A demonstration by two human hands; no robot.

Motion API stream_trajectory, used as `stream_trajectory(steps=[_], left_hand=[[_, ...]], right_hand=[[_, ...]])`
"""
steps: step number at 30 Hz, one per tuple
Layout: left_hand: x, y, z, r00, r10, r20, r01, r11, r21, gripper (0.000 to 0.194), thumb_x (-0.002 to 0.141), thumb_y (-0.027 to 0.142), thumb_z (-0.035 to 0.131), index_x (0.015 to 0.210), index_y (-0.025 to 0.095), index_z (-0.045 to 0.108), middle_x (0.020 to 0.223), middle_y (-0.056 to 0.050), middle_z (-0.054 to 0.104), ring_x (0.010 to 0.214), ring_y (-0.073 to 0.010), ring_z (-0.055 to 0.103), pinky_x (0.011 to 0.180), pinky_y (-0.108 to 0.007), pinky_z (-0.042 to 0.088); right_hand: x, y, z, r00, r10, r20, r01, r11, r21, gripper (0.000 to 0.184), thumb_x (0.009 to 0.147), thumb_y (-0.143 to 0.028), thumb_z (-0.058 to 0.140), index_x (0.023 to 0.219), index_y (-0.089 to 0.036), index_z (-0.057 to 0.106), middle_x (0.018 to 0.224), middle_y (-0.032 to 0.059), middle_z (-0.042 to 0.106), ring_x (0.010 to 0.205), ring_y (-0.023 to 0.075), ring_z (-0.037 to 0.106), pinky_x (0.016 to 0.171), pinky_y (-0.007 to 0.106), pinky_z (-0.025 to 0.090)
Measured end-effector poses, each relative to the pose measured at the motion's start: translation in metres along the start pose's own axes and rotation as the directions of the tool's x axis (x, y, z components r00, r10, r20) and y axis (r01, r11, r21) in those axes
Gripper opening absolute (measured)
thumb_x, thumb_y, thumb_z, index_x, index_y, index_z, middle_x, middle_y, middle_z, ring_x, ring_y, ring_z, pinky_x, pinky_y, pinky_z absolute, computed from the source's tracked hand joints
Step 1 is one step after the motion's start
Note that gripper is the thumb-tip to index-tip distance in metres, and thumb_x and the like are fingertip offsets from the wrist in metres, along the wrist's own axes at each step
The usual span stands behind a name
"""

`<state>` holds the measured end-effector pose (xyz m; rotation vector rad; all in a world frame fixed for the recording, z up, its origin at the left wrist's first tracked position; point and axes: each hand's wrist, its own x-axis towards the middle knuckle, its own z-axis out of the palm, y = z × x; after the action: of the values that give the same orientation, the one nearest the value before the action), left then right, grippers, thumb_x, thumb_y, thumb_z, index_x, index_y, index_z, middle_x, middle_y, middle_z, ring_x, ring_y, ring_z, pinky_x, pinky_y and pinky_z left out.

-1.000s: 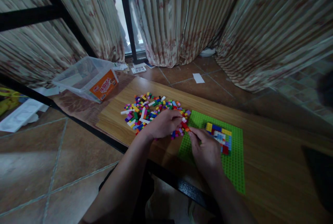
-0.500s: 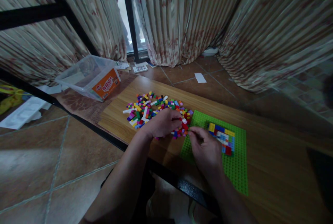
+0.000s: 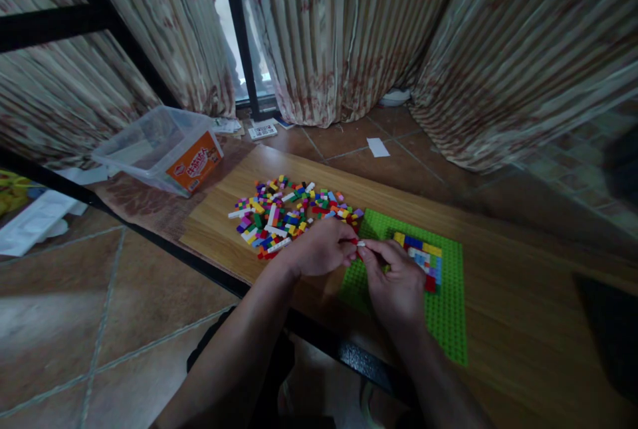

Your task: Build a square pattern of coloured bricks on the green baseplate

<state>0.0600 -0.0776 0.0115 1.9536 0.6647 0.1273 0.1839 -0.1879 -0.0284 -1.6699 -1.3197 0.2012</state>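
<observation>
My left hand is closed in a pinch on a small red brick over the near right end of the loose pile. A small white brick sits at the pinched fingertips of my right hand. Both sets of fingertips meet at the left edge of the green baseplate. Whether the two bricks are joined I cannot tell. On the plate stands a patchwork of colored bricks, partly covered by my right hand. Loose bricks in many colors lie to the left.
The wooden table has a black metal edge on my side. A clear plastic box with an orange label stands at its far left end. Past the table, a white paper lies on the tiled floor before striped curtains.
My left hand has moved right and slightly down from the pile to meet my right hand. The red and white bricks now show between the fingertips. The view has shifted slightly.
</observation>
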Motion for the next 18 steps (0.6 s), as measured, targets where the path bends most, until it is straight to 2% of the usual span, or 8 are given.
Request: stream_trajectory(steps=[5,9,12,15,18], left_hand=[[-0.001,0.001,0.003,0.999,-0.049,-0.007,0.049,0.998,-0.046,0.018,0.082,0.014,0.047,0.071,0.013,0.061,0.069,-0.003,0.07,0.065,-0.0125,0.067,0.056,-0.018,0.045],[0.0,-0.002,0.003,0.998,-0.061,-0.008,0.06,0.998,-0.018,0.019,0.082,0.015,0.048,0.068,0.013,0.061,0.068,-0.004,0.071,0.062,-0.0121,0.066,0.056,-0.018,0.046],[0.001,-0.005,0.002,0.997,-0.06,-0.042,0.057,0.997,-0.059,0.02,0.084,0.017,0.047,0.069,0.014,0.061,0.069,-0.004,0.071,0.062,-0.0116,0.065,0.056,-0.018,0.046],[-0.002,-0.008,-0.007,0.99,-0.079,-0.114,0.073,0.996,-0.056,0.023,0.086,0.023,0.046,0.072,0.014,0.06,0.065,-0.002,0.068,0.056,-0.0102,0.061,0.051,-0.018,0.042],[-0.008,-0.011,-0.022,0.973,-0.13,-0.19,0.143,0.988,0.056,0.027,0.087,0.028,0.046,0.068,0.015,0.059,0.057,0.001,0.062,0.049,-0.0088,0.051,0.046,-0.019,0.033]], right_hand=[[-0.003,-0.002,0.002,0.996,-0.089,-0.004,0.088,0.986,-0.144,0.02,0.094,-0.025,0.051,0.09,-0.019,0.07,0.085,0.0052,0.071,0.078,0.0166,0.065,0.072,0.03,0.05],[-0.004,-0.003,0.003,0.994,-0.105,-0.019,0.1,0.98,-0.172,0.021,0.094,-0.025,0.05,0.09,-0.019,0.07,0.085,0.006,0.071,0.08,0.0176,0.066,0.073,0.031,0.05],[-0.003,-0.003,0.004,0.995,-0.096,-0.011,0.093,0.982,-0.163,0.021,0.095,-0.026,0.05,0.092,-0.02,0.07,0.088,0.0058,0.072,0.082,0.0174,0.066,0.075,0.031,0.051],[-0.004,0.0,0.006,0.996,-0.086,0.036,0.091,0.982,-0.164,0.022,0.095,-0.028,0.049,0.094,-0.021,0.07,0.09,0.0059,0.072,0.083,0.0175,0.066,0.076,0.032,0.05],[-0.006,0.004,0.011,0.992,-0.089,0.091,0.105,0.978,-0.181,0.021,0.095,-0.027,0.05,0.092,-0.021,0.07,0.09,0.0059,0.072,0.082,0.0179,0.065,0.075,0.032,0.05]])
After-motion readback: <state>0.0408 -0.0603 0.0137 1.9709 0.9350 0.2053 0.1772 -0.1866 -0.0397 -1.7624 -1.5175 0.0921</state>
